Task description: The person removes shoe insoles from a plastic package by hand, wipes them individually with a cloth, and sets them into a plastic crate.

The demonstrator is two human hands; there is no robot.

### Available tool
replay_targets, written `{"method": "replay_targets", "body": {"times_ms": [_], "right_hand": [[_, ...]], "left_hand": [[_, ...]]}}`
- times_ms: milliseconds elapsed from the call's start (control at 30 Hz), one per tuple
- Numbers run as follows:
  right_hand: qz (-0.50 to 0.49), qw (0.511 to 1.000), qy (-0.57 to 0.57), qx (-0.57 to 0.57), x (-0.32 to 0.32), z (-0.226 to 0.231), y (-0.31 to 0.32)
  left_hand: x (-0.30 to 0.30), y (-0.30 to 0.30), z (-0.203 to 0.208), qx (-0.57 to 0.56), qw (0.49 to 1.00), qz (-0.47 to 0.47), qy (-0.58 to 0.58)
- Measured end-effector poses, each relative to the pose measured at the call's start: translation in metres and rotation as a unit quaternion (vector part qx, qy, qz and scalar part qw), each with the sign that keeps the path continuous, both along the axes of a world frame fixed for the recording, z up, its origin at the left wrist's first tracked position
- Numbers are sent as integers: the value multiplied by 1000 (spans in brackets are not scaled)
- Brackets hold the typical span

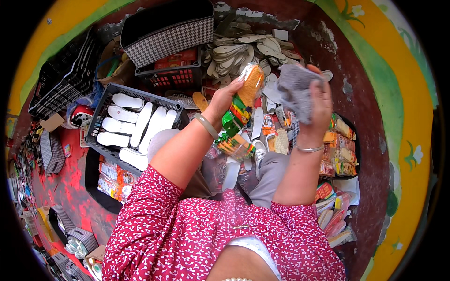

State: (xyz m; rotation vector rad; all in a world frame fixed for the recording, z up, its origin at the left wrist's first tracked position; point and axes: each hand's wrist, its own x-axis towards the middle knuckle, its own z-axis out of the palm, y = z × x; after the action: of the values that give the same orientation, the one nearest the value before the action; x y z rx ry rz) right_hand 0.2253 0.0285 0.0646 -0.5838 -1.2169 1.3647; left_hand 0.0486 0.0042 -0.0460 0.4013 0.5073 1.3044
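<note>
From the head view, the left hand (228, 96) grips a clear packet of orange insoles (243, 112), raised above the lap. The right hand (318, 100) clutches a grey cloth (294, 89) just beside it, over a black crate (105, 100) of white insoles (136, 124).

We see both bare forearms rising from red patterned sleeves, raised side by side. Our left hand (225, 96) is curled shut, fingers wrapped and thumb pressing, a bangle at its wrist. Our right hand (318, 100) sits a little farther right, fingers bunched closed, a thin bracelet around that wrist.
</note>
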Motion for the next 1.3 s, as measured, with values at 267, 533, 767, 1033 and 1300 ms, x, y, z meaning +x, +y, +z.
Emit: {"method": "replay_targets", "body": {"times_ms": [267,533,767,1033,1300], "right_hand": [[70,936,-328,102,-24,-36,-4],[-151,842,-459,240,-55,-82,-7],[-170,907,-314,224,-44,-69,18],[-61,994,-93,5,-23,-68,26],[-258,931,-235,105,-25,-81,35]], "left_hand": [[6,0,7,40,990,55,-126],[9,-11,3,22,994,87,63],[14,-20,13,82,976,59,193],[7,-21,30,144,946,-51,284],[14,-12,19,171,953,-49,243]]}}
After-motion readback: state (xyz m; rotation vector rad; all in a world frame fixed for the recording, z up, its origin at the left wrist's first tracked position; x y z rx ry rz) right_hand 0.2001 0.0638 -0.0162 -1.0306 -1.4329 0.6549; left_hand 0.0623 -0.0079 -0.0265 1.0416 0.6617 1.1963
